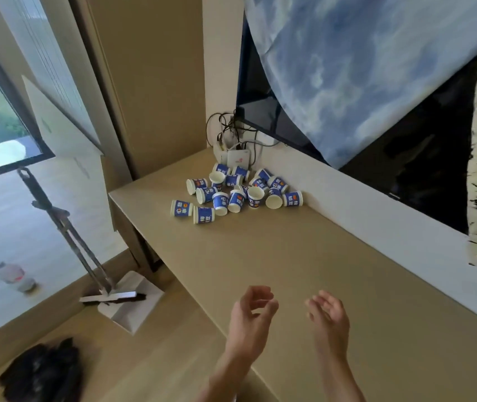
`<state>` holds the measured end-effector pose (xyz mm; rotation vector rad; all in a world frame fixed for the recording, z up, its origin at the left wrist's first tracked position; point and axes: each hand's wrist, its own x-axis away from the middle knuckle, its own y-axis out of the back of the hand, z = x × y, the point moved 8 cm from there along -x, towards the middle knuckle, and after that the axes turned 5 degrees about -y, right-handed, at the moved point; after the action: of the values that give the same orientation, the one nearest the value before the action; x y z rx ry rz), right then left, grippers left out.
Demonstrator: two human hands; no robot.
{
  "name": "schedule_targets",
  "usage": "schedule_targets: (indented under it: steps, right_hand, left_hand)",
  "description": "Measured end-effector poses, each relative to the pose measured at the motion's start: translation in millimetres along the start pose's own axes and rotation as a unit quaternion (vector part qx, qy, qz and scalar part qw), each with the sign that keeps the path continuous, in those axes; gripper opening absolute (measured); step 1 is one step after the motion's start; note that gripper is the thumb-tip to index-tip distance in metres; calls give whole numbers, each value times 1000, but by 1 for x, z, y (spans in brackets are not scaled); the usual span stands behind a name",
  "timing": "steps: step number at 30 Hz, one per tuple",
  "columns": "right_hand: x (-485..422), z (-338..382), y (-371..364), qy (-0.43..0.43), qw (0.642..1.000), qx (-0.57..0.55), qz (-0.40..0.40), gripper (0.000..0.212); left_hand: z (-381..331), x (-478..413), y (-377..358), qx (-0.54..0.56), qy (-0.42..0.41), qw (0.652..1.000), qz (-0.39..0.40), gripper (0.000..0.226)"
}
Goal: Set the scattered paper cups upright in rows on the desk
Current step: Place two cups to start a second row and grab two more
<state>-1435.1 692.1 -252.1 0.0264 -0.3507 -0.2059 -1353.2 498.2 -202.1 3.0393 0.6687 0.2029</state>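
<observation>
2 empty hands, left hand [253, 310] and right hand [328, 313], loosely curled; a hasty reach could roll the heaped paper cups [233, 188] off the desk [275, 256].

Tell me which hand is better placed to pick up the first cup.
Left, narrowly. Both hands are empty and short of the paper cups. The left hand lies more in line with the pile, whose nearest tipped cups sit on its left side; the right hand is farther off.
</observation>
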Motion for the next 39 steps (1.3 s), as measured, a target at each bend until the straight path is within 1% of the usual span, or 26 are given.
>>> schedule_targets:
  steps: [3,5,7,9,13,16,19,22,23,25,27,28,30,31,33,36,37,39]
  right_hand:
    - [-27,-5,-56,-15,1000,1,16,34]
    - [-48,-3,-101,-27,999,2,43,34]
    - [-65,6,-144,-26,997,8,67,33]
    - [-76,19,-186,-13,995,15,96,34]
    - [-83,43,-256,14,986,69,154,42]
    - [-88,47,-297,30,972,130,194,47]
    - [-100,46,-333,52,960,196,192,47]
    - [-115,42,-366,72,941,280,178,51]
    - [-120,38,-378,79,929,314,180,54]
    - [-130,36,-402,110,899,377,196,60]
    - [-143,34,-432,148,859,439,216,65]
    - [-147,32,-445,169,831,477,229,69]
    - [-154,23,-470,203,759,563,256,76]
    - [-157,20,-480,219,727,594,264,79]
    - [-162,12,-498,246,681,627,285,82]
    - [-167,-1,-517,262,642,653,306,82]
    - [-169,-5,-521,263,630,664,306,80]
    - [-172,-14,-526,263,613,682,302,74]
  left_hand:
    - [3,-46,28,-29,9,1000,-1,12]
    - [1,-83,56,-51,14,998,-17,13]
    - [-1,-120,83,-53,31,998,-29,15]
    - [2,-153,109,-29,57,997,-49,17]
    - [28,-207,145,49,166,980,-94,20]
    - [54,-243,159,95,226,962,-119,19]
    - [78,-285,171,103,272,948,-130,14]
    - [100,-321,185,99,343,925,-132,16]
    - [110,-332,192,92,369,914,-141,18]
    - [124,-352,202,92,414,891,-159,31]
    - [139,-370,212,133,453,862,-183,46]
    - [145,-377,215,145,461,855,-187,51]
    - [156,-390,224,130,469,853,-189,60]
    - [159,-394,228,124,474,848,-203,65]
    - [164,-403,234,139,476,832,-248,76]
    - [173,-418,246,92,470,827,-293,99]
    - [177,-422,251,78,464,828,-304,102]
    - [182,-431,256,62,447,837,-309,101]
